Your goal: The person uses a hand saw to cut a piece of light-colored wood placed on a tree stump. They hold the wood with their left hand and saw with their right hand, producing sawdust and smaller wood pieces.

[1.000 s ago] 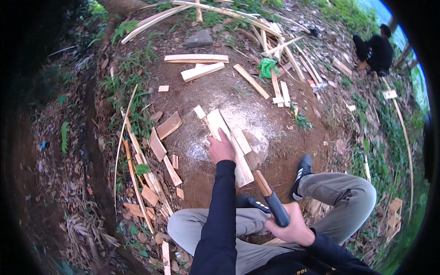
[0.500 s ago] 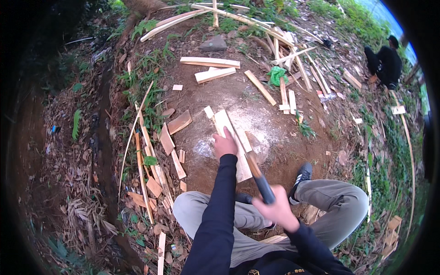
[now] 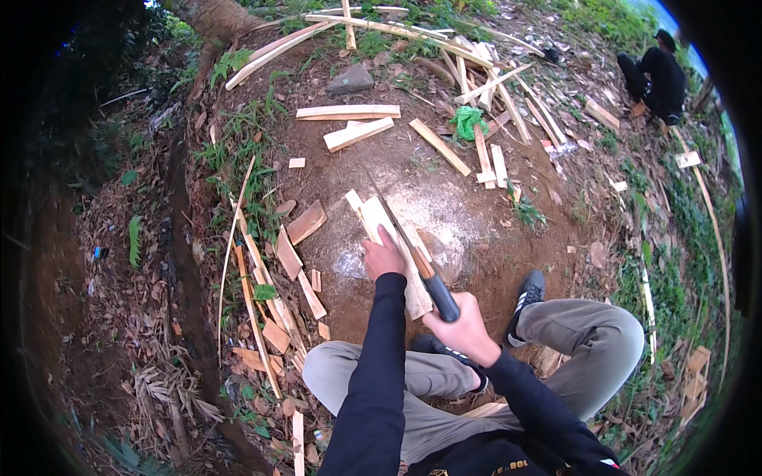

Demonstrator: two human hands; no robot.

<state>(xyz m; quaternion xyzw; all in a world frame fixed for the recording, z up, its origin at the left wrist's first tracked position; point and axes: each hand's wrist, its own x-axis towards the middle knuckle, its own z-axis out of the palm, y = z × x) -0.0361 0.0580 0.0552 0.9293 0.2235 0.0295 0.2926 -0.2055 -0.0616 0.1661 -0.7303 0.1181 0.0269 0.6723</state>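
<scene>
My right hand (image 3: 463, 325) is closed round the black handle of a hand saw (image 3: 447, 301), whose thin blade is seen edge-on. The blade slants up and to the left along the right side of a pale wooden board (image 3: 417, 297). My left hand (image 3: 384, 255) grips that board by its left side, the index finger lying along its top. A narrow wood offcut (image 3: 353, 199) lies by the board's far end. Beneath the board is a rounded block (image 3: 441, 246), mostly hidden, with pale sawdust (image 3: 444, 202) around it.
Planks (image 3: 357, 133) lie beyond the board, and long strips (image 3: 258, 297) lie to the left. A pile of sticks (image 3: 484, 79) and a green plastic bag (image 3: 468, 121) are at the far right. Another person (image 3: 663, 79) sits farther off. My bent legs (image 3: 579, 349) flank the work.
My right hand has pushed the saw forward and to the left, and its blade reaches farther past the board. My left hand stays on the board. The whole view has shifted slightly.
</scene>
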